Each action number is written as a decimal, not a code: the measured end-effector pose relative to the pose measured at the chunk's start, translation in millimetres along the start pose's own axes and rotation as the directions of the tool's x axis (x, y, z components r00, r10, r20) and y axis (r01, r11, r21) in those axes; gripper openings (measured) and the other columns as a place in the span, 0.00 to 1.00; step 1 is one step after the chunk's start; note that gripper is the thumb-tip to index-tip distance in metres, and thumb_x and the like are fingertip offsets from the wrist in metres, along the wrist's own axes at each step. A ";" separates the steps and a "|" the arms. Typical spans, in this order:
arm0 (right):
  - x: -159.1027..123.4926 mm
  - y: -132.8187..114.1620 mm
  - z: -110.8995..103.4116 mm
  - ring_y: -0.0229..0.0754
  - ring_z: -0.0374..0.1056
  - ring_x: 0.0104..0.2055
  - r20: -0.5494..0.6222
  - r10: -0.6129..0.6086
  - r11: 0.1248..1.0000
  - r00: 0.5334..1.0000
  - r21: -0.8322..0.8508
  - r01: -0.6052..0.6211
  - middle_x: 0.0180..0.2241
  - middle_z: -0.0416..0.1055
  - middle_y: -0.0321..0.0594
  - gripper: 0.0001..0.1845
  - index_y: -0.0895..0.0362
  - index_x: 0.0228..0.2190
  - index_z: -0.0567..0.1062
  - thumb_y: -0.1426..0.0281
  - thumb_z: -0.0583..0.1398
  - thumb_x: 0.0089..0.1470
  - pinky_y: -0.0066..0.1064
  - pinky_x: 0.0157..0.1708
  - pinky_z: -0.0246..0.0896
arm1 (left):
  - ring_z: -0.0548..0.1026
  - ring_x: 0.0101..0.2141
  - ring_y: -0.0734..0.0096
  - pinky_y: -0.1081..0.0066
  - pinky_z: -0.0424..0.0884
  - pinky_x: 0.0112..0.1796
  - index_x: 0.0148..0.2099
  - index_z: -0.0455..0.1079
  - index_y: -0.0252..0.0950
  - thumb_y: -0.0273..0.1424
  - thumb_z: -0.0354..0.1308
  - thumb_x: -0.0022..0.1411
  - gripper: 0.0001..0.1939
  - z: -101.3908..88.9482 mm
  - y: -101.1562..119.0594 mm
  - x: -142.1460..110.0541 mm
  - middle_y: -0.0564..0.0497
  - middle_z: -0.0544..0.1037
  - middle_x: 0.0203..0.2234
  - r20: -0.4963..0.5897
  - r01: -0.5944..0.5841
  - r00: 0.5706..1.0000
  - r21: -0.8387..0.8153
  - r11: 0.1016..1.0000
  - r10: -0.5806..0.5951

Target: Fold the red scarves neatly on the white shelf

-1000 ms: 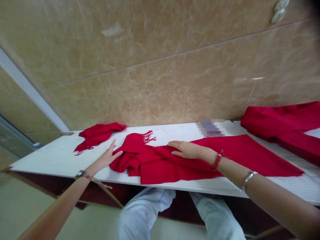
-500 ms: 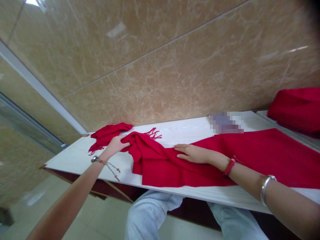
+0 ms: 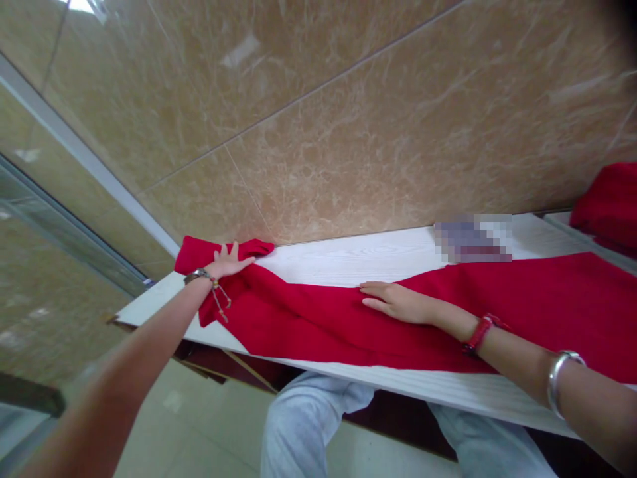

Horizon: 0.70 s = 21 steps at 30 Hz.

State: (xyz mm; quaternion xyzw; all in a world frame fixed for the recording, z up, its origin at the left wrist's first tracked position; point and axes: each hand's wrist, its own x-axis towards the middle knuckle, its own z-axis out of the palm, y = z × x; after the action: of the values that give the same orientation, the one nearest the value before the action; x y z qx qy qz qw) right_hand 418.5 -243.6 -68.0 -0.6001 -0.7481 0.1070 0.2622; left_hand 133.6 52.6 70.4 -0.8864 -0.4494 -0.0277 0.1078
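Note:
A long red scarf (image 3: 318,318) lies spread along the white tabletop (image 3: 348,259), with a bunched, creased part at its left end. My left hand (image 3: 229,262) rests on that bunched end, fingers spread apart, near the wall. Flat on the middle of the scarf, close to its far edge, lies my right hand (image 3: 393,301) with fingers stretched out. The fringe seen before is hidden or folded out of sight. The cloth's right part runs beneath my right forearm.
A pixelated flat item (image 3: 470,240) lies behind the scarf. More red cloth (image 3: 604,206) is piled at the far right. A tiled stone wall (image 3: 323,153) borders the table's back; my knees (image 3: 298,418) are under its front edge.
My left hand has let go of the scarf's gathered end and opened out farther toward the back left. The scarf's left part now stretches farther left and lies flatter. My right hand stays on the cloth.

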 end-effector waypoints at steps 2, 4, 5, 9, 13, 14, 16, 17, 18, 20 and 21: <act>-0.2 0.5 0.5 0.50 0.59 0.55 0.000 0.004 1.000 1.000 0.002 -0.004 0.53 0.63 0.54 0.28 0.65 0.50 0.68 0.57 0.48 0.58 0.40 0.56 0.53 | 0.51 0.57 0.35 0.46 0.55 0.49 0.61 0.47 0.21 0.50 0.48 0.57 0.42 27.2 22.5 -11.3 0.22 0.49 0.58 0.041 0.023 0.999 0.003 1.000 -0.023; -0.5 1.8 1.4 0.50 0.58 0.56 -0.007 -0.002 1.000 1.000 0.000 0.002 0.53 0.63 0.53 0.28 0.64 0.50 0.68 0.58 0.50 0.56 0.41 0.56 0.53 | 0.47 0.59 0.44 0.52 0.54 0.52 0.63 0.47 0.30 0.46 0.50 0.58 0.38 44.3 41.8 -26.2 0.32 0.48 0.61 0.150 -0.158 0.976 -0.008 0.987 0.157; -0.7 2.8 2.1 0.50 0.58 0.56 -0.010 -0.006 1.000 1.000 -0.004 0.006 0.53 0.63 0.52 0.27 0.63 0.51 0.67 0.58 0.51 0.56 0.41 0.56 0.53 | 0.46 0.60 0.49 0.55 0.53 0.54 0.63 0.47 0.34 0.43 0.51 0.58 0.35 48.7 49.5 -34.0 0.37 0.48 0.61 0.205 -0.300 0.932 -0.026 0.953 0.299; -1.2 5.9 3.9 0.49 0.58 0.56 -0.011 -0.006 1.000 1.000 -0.018 0.006 0.54 0.62 0.50 0.26 0.61 0.51 0.67 0.60 0.53 0.54 0.41 0.56 0.53 | 0.56 0.57 0.60 0.63 0.54 0.55 0.59 0.56 0.38 0.27 0.52 0.55 0.28 48.0 68.8 -58.0 0.45 0.62 0.56 0.236 -0.665 0.712 -0.072 0.743 0.661; -1.6 4.0 1.9 0.49 0.57 0.56 -0.002 0.016 0.999 1.000 -0.044 -0.016 0.54 0.61 0.52 0.26 0.62 0.52 0.66 0.62 0.54 0.54 0.41 0.56 0.52 | 0.66 0.49 0.64 0.66 0.60 0.51 0.55 0.61 0.35 0.23 0.52 0.53 0.25 39.5 80.2 -69.1 0.44 0.68 0.48 0.117 -0.703 0.698 -0.076 0.707 0.707; -1.7 3.0 0.9 0.49 0.57 0.57 -0.001 0.016 0.998 1.000 -0.054 -0.016 0.54 0.61 0.52 0.25 0.62 0.52 0.66 0.63 0.54 0.54 0.41 0.57 0.51 | 0.65 0.50 0.64 0.66 0.60 0.51 0.56 0.60 0.35 0.23 0.52 0.53 0.26 37.7 83.3 -72.3 0.44 0.66 0.50 0.085 -0.716 0.687 -0.085 0.693 0.721; -2.1 0.9 -1.0 0.48 0.57 0.57 0.002 0.013 0.997 1.000 -0.071 -0.013 0.54 0.61 0.52 0.25 0.62 0.52 0.66 0.64 0.54 0.54 0.41 0.57 0.51 | 0.60 0.53 0.62 0.64 0.57 0.53 0.55 0.61 0.38 0.21 0.53 0.51 0.27 35.0 90.6 -81.1 0.45 0.61 0.54 0.031 -0.755 0.650 -0.093 0.649 0.760; -2.4 0.0 -1.7 0.48 0.57 0.57 0.004 0.011 0.997 1.000 -0.080 -0.011 0.54 0.61 0.53 0.25 0.63 0.51 0.66 0.64 0.54 0.54 0.41 0.57 0.51 | 0.57 0.55 0.61 0.63 0.55 0.54 0.53 0.63 0.39 0.21 0.53 0.50 0.26 34.1 94.7 -86.4 0.47 0.60 0.54 0.019 -0.779 0.621 -0.095 0.619 0.784; -2.8 -0.7 -2.3 0.48 0.56 0.57 0.006 0.009 0.996 1.000 -0.089 -0.008 0.55 0.61 0.53 0.24 0.63 0.51 0.66 0.65 0.54 0.54 0.40 0.57 0.51 | 0.56 0.56 0.61 0.62 0.52 0.56 0.50 0.65 0.39 0.20 0.53 0.50 0.23 33.5 99.0 -92.1 0.48 0.61 0.54 0.020 -0.802 0.590 -0.098 0.589 0.807; -3.7 -1.5 -3.2 0.48 0.57 0.57 0.006 0.000 0.994 1.000 -0.108 0.001 0.55 0.60 0.53 0.24 0.63 0.51 0.67 0.66 0.55 0.54 0.40 0.57 0.51 | 0.61 0.52 0.63 0.61 0.50 0.56 0.42 0.68 0.38 0.21 0.53 0.51 0.15 33.0 107.2 -102.4 0.49 0.68 0.47 0.050 -0.830 0.542 -0.121 0.544 0.839; -4.1 -1.8 -3.8 0.48 0.57 0.57 0.002 -0.008 0.993 1.000 -0.116 0.008 0.55 0.60 0.53 0.23 0.63 0.51 0.67 0.66 0.55 0.54 0.40 0.57 0.51 | 0.64 0.49 0.65 0.63 0.52 0.56 0.40 0.68 0.37 0.22 0.53 0.52 0.12 33.1 110.8 -106.4 0.50 0.70 0.43 0.071 -0.830 0.536 -0.141 0.540 0.842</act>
State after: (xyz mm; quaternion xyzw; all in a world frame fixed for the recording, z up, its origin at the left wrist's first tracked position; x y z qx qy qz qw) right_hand 419.5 -248.5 -65.0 -0.6113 -0.7556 0.0630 0.2269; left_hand 157.6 -87.9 4.2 -0.9969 0.0243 0.0646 0.0385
